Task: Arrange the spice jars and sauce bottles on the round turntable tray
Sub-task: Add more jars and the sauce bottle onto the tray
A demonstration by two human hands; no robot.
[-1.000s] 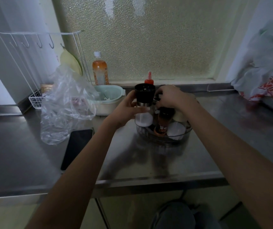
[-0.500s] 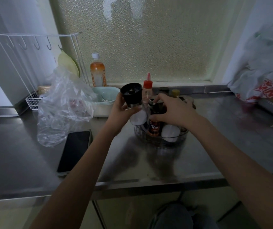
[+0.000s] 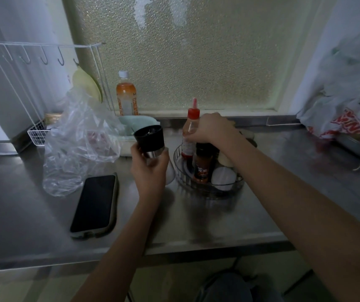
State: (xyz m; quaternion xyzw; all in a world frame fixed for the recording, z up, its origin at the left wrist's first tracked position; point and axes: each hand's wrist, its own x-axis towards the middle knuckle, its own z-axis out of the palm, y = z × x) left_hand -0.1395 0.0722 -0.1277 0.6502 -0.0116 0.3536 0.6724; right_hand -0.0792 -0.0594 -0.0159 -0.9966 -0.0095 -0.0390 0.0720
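A clear round turntable tray [image 3: 181,168] stands on the steel counter. Inside it are a red-capped squeeze bottle [image 3: 191,118], a dark spice jar with an orange label [image 3: 203,164] and a white-lidded jar [image 3: 223,175]. My right hand [image 3: 209,128] grips the squeeze bottle at its upper body, over the tray's back left. My left hand [image 3: 149,168] holds a grinder jar with a black top and steel band [image 3: 149,141] just left of the tray, outside its rim. More jars behind my right hand are hidden.
A dark phone [image 3: 94,205] lies on the counter at the left, beside a crumpled clear plastic bag [image 3: 78,144]. Behind stand an orange drink bottle [image 3: 126,94], a pale green container [image 3: 139,123] and a white wire rack [image 3: 37,134]. White plastic bags [image 3: 349,101] fill the right.
My left hand has carried the grinder jar out of the tray to its left side. My right hand has shifted from the dark spice jar to the red-capped squeeze bottle.
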